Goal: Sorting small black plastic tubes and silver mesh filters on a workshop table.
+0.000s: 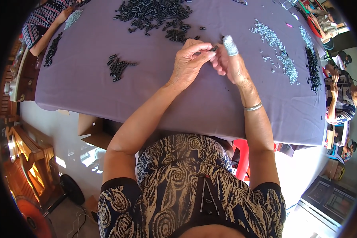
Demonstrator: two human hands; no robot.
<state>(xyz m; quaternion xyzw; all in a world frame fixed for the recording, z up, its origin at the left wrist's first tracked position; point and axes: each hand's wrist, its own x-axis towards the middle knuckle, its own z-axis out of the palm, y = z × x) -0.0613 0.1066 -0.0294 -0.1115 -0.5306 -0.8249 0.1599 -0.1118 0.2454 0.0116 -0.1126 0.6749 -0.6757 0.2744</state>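
"Left hand (pixel 190 59) first, please: what is it doing?"

"Pinching a black piece (pixel 214 48) between thumb and fingertips. That piece is just right of the big black pile (pixel 158 14) and nearer the wearer. I'll place everything by that pile."

"And the right hand (pixel 228 65)?"

"Curled, fingertips close to the piece. From my remote seat I cannot tell whether it grips anything. One digit wears a silver wrap (pixel 230 45)."

"How would the piece handle?"

"I feel nothing from here, so this is judgement: light, stiff and smooth, like hard plastic. It looks likelier to roll or slip than to break. I would hold it by its long sides, near the middle, leaving both ends free, and squeeze gently."

"What else is around?"

"A small black cluster (pixel 119 67), left of the pile and nearer the wearer. Silver bits (pixel 277 47) are strewn well to the pile's right. Purple cloth (pixel 218 103) spreads beneath it all."
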